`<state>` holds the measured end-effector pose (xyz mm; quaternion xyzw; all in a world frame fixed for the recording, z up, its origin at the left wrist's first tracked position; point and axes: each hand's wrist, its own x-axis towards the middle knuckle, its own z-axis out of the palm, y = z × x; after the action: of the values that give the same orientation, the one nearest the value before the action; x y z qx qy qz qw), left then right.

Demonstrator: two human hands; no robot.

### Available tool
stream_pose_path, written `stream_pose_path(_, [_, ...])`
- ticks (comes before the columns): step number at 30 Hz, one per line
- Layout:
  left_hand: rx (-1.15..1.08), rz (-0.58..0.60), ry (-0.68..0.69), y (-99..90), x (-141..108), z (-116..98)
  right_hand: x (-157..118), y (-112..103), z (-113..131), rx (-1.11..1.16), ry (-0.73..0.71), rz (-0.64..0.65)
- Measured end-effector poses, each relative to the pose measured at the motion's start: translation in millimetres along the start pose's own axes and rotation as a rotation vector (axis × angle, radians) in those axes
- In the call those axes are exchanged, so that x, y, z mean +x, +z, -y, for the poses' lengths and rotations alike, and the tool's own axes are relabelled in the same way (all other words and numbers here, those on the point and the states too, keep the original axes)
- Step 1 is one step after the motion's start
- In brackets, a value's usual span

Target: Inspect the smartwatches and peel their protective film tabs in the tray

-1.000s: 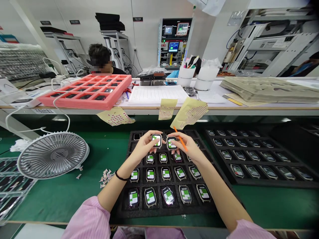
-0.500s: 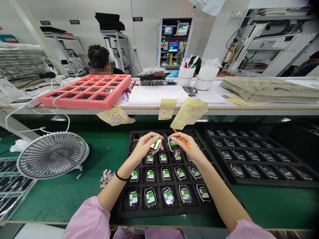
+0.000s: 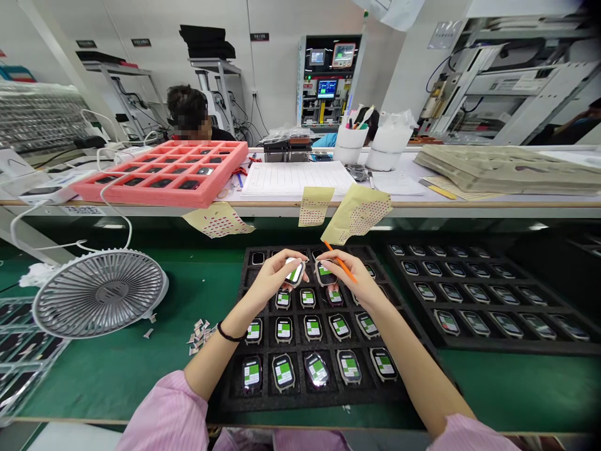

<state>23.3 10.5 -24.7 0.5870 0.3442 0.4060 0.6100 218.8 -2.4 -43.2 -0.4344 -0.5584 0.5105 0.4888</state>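
My left hand is closed around a smartwatch body whose screen shows white and green. My right hand grips a second smartwatch body by its edges, and an orange stick, perhaps a pen or tweezers, lies across that hand. Both watches are held side by side, a small gap apart, above a black foam tray. Rows of strapless watches fill the tray's compartments, most with lit green and white screens, such as the watch near the front. My hands and forearms hide part of the tray.
On the left stands a grey fan, with small scraps beside it on the green mat. Another black tray of watches lies right. Yellow sticker sheets hang from the shelf, which bears a pink foam tray. A person sits behind.
The watch in my left hand has turned slightly and shifted a little right. My right hand has moved very slightly left with its watch. The person behind has shifted their head slightly.
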Motion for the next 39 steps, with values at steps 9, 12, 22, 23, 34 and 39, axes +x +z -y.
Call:
stream_pose_path(9, [0.006, 0.006, -0.012, 1.8, -0.9, 0.7, -0.6, 2.9, -0.5, -0.013, 0.025, 0.023])
stream_pose_path(12, [0.007, 0.013, -0.017, 2.4, -1.0, 1.8, -0.2, 3.6, -0.6, -0.013, 0.028, 0.038])
stream_pose_path(22, [0.013, 0.003, -0.012, 2.3, -1.6, 2.0, -1.4, 3.9, 1.3, -0.018, 0.02, 0.049])
stream_pose_path(23, [0.017, -0.001, -0.009, 2.3, -1.7, 1.9, -1.6, 3.7, 1.1, -0.02, 0.019, 0.052])
stream_pose_path(34, [0.022, -0.015, 0.037, 1.7, -1.7, 1.8, -0.7, 2.6, -0.7, -0.034, -0.005, 0.035])
stream_pose_path(39, [-0.028, 0.011, 0.06, 0.1, -2.1, 2.4, -0.5, 1.8, -2.0, -0.026, -0.062, 0.059])
